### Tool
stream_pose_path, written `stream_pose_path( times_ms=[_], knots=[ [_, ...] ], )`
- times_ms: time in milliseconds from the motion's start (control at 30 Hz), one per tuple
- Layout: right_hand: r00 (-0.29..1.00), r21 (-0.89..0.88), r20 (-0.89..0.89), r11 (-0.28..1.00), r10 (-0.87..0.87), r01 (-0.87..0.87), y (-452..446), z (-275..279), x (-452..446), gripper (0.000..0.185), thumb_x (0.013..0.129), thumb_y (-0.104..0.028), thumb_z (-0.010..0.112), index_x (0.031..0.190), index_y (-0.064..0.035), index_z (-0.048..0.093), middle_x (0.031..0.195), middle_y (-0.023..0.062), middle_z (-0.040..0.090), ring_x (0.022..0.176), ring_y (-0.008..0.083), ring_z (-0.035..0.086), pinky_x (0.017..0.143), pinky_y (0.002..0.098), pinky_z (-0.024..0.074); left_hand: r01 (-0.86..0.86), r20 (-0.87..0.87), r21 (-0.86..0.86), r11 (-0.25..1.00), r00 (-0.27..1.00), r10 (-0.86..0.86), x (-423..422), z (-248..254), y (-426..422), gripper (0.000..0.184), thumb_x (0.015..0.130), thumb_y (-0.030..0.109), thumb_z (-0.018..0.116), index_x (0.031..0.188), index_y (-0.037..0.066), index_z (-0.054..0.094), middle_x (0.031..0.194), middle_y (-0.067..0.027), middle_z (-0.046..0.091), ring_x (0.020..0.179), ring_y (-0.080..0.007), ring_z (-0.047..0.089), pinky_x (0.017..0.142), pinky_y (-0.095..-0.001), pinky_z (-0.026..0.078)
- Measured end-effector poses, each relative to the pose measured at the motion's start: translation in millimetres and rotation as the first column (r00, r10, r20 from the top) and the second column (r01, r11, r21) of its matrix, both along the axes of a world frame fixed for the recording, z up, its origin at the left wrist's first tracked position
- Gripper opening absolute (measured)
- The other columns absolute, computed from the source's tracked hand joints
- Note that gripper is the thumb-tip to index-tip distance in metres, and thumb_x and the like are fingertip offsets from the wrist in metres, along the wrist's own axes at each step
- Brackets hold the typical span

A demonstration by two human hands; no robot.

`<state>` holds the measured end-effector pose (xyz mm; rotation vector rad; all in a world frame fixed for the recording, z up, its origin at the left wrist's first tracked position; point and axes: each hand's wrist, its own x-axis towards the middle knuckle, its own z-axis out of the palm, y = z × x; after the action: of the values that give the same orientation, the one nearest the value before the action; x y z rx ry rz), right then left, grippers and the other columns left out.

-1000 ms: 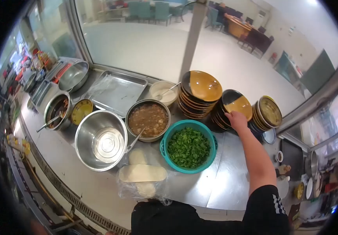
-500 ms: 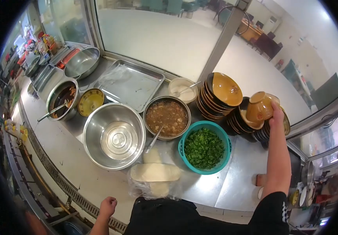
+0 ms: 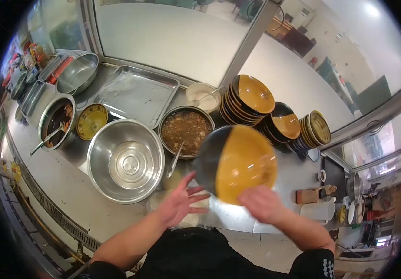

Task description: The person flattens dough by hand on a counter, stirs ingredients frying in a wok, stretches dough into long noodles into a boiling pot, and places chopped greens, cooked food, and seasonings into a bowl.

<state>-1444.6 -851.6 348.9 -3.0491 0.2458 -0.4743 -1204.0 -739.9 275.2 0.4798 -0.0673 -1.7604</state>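
Observation:
A black and yellow bowl (image 3: 242, 160) is held up over the counter, its inside facing me, by my right hand (image 3: 263, 203), which grips the lower rim. Just left of that bowl, my left hand (image 3: 182, 203) has its fingers spread and holds nothing. The bowl hides the teal basin of greens. Behind it rise a tall stack of similar bowls (image 3: 251, 95) and a shorter stack (image 3: 284, 124). A pot of brown chunky sauce (image 3: 186, 130) with a ladle stands left of the held bowl. Wrapped pale dough lies partly hidden behind my left hand.
A large steel basin (image 3: 128, 162) stands left of centre. Beyond it are a metal tray (image 3: 140, 95), a yellow bowl (image 3: 92, 122) and a pot of dark liquid (image 3: 54, 121). Patterned bowls (image 3: 319, 128) stand at the right, near a white container (image 3: 319, 210). Window frames border the counter's back.
My right hand has brought the bowl from the stacks to above the counter's middle and turned its inside toward me. My left hand has risen from the lower left, fingers now spread.

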Motion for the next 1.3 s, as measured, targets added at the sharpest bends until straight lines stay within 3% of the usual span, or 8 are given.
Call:
stream_pose_path(
  times_ms=[200, 267, 400, 733, 800, 967, 1033, 1300],
  knots=[
    [0.987, 0.155, 0.072, 0.976, 0.146, -0.156, 37.4, -39.2, 21.4, 0.026, 0.073, -0.010, 0.059, 0.098, -0.0035, 0.061, 0.099, 0.0142, 0.061, 0.087, 0.0247, 0.060, 0.073, 0.0349, 0.0491, -0.051, 0.016, 0.079, 0.996, 0.999, 0.050, 19.0, -40.2, 21.3, 0.057, 0.066, 0.007, 0.055, 0.121, -0.003, 0.045, 0.114, -0.0169, 0.056, 0.104, -0.0295, 0.057, 0.093, -0.0399, 0.045],
    [0.862, 0.503, 0.422, 0.864, -0.280, 0.035, 17.4, -65.4, -2.4, 0.033, 0.075, -0.016, 0.061, 0.106, -0.0049, 0.059, 0.108, 0.0174, 0.057, 0.098, 0.0299, 0.056, 0.082, 0.0407, 0.0455, -0.120, 0.033, 0.057, 0.991, 0.992, 0.119, 25.1, -38.8, 32.2, 0.060, 0.059, 0.003, 0.049, 0.119, -0.004, 0.047, 0.112, -0.0170, 0.057, 0.103, -0.0302, 0.058, 0.092, -0.0400, 0.046],
    [0.583, 0.224, -0.048, 0.560, -0.811, 0.797, -59.7, -126.3, -25.3, 0.052, 0.070, -0.021, 0.070, 0.118, -0.0075, 0.054, 0.125, 0.0181, 0.047, 0.113, 0.0385, 0.046, 0.093, 0.0451, 0.0397, -0.144, 0.118, 0.060, 0.988, 0.984, 0.137, 30.3, -34.8, 40.2, 0.059, 0.059, 0.004, 0.049, 0.118, -0.005, 0.048, 0.110, -0.0174, 0.058, 0.099, -0.0308, 0.059, 0.090, -0.0397, 0.047],
    [0.652, 0.438, -0.298, 0.507, -0.698, 0.743, -109.2, -195.7, -42.7, 0.019, 0.066, -0.009, 0.067, 0.084, -0.0085, 0.066, 0.100, 0.0109, 0.062, 0.084, 0.0263, 0.060, 0.074, 0.0338, 0.0477, -0.146, 0.184, 0.120, 0.982, 0.975, 0.122, 2.8, -39.3, 31.9, 0.058, 0.062, 0.003, 0.049, 0.120, -0.002, 0.046, 0.112, -0.0150, 0.057, 0.102, -0.0285, 0.057, 0.090, -0.0394, 0.046],
    [0.504, 0.692, -0.338, 0.153, -0.795, 0.706, -102.9, -152.1, -37.5, 0.014, 0.066, -0.008, 0.065, 0.080, -0.0035, 0.066, 0.084, 0.0086, 0.065, 0.069, 0.0230, 0.061, 0.066, 0.0338, 0.0493, -0.155, 0.194, 0.151, 0.976, 0.973, 0.124, -5.5, -44.4, 24.7, 0.057, 0.064, 0.002, 0.048, 0.121, -0.001, 0.046, 0.112, -0.0135, 0.057, 0.103, -0.0272, 0.056, 0.091, -0.0388, 0.045],
    [0.658, 0.932, -0.065, 0.190, -0.751, 0.309, -52.2, -56.6, -10.8, 0.019, 0.064, -0.001, 0.060, 0.083, -0.0025, 0.065, 0.087, 0.0077, 0.062, 0.081, 0.0172, 0.058, 0.073, 0.0269, 0.0457, -0.129, 0.307, 0.214, 0.968, 0.950, 0.059, -31.3, -65.1, 0.5, 0.054, 0.064, 0.005, 0.048, 0.117, -0.005, 0.049, 0.112, -0.0167, 0.058, 0.101, -0.0295, 0.058, 0.091, -0.0411, 0.045],
    [0.766, 0.876, 0.095, 0.419, -0.636, 0.239, -36.8, -60.9, 3.0, 0.020, 0.067, -0.002, 0.060, 0.085, -0.0028, 0.065, 0.090, 0.0089, 0.062, 0.083, 0.0205, 0.060, 0.074, 0.0282, 0.0468, -0.071, 0.288, 0.210, 0.975, 0.958, 0.008, -41.6, -70.6, -8.7, 0.054, 0.064, 0.005, 0.048, 0.117, -0.003, 0.049, 0.112, -0.0159, 0.058, 0.101, -0.0295, 0.058, 0.092, -0.0413, 0.045],
    [0.865, 0.652, -0.327, 0.571, -0.381, 0.499, -8.2, -77.2, 5.2, 0.017, 0.073, -0.011, 0.062, 0.089, -0.0049, 0.064, 0.097, 0.0104, 0.062, 0.089, 0.0293, 0.059, 0.076, 0.0348, 0.0486, 0.001, 0.203, 0.155, 0.988, 0.979, -0.033, -53.9, -59.8, -18.8, 0.058, 0.064, -0.001, 0.048, 0.122, 0.001, 0.045, 0.115, -0.0099, 0.055, 0.105, -0.0233, 0.054, 0.093, -0.0349, 0.042]
  ],
)
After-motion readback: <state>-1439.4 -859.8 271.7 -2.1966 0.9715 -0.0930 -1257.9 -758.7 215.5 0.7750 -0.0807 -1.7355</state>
